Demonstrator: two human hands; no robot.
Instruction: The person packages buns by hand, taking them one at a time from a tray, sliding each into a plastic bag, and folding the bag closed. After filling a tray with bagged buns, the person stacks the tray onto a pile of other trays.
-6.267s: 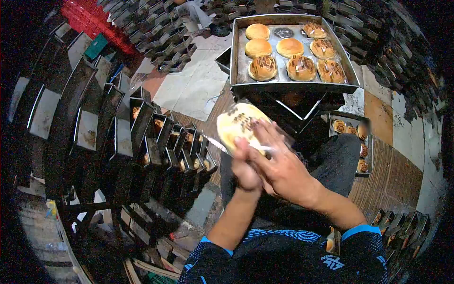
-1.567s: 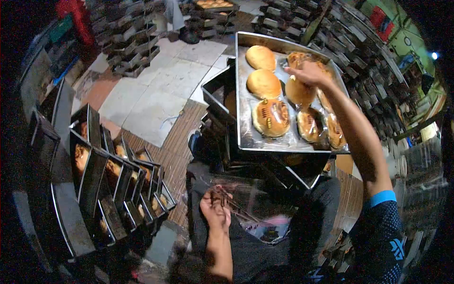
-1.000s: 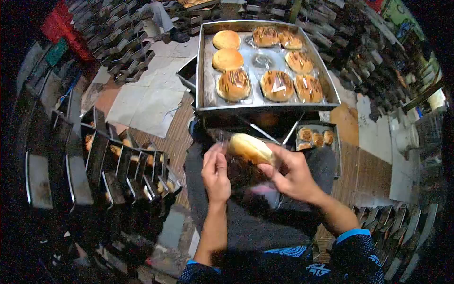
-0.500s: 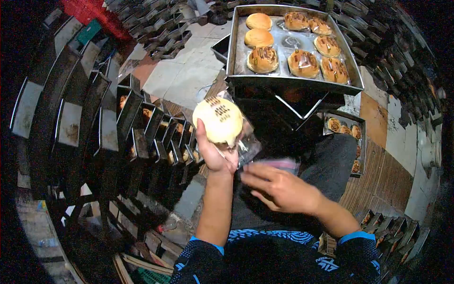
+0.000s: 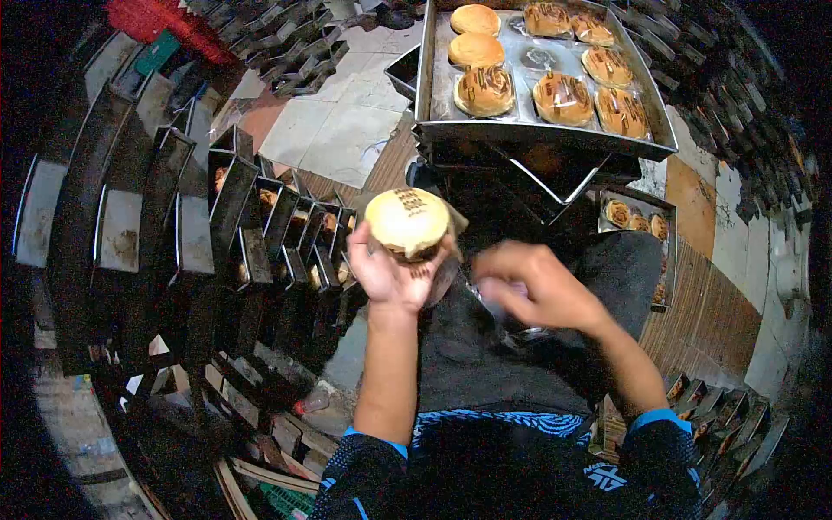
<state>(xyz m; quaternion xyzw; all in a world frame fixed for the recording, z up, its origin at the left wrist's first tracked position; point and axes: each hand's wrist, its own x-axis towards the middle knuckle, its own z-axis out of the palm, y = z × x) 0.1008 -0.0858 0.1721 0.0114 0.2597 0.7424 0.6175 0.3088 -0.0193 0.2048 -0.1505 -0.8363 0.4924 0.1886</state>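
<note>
A round pale-topped bun (image 5: pixel 407 217) in a clear plastic bag with dark print sits in my left hand (image 5: pixel 390 270), whose fingers and thumb cup it from below. Loose bag film trails off its right side. Close by on the right, my right hand (image 5: pixel 542 286) is bent inward over my lap and smeared by motion, so its fingertips do not show clearly. Crumpled clear plastic (image 5: pixel 520 334) lies beneath it on the dark trousers.
Ahead stands a metal tray (image 5: pixel 546 137) on stacked trays, bearing bagged buns (image 5: pixel 563 98) and two bare buns (image 5: pixel 476 50). A lower tray (image 5: pixel 663 295) of buns is at the right. Stacked dark metal trays (image 5: pixel 121 230) crowd the left side and the far right.
The bun in my left hand has turned more upright, its bag film less spread out. My right hand has moved up a little and curled inward. The view has shifted slightly.
</note>
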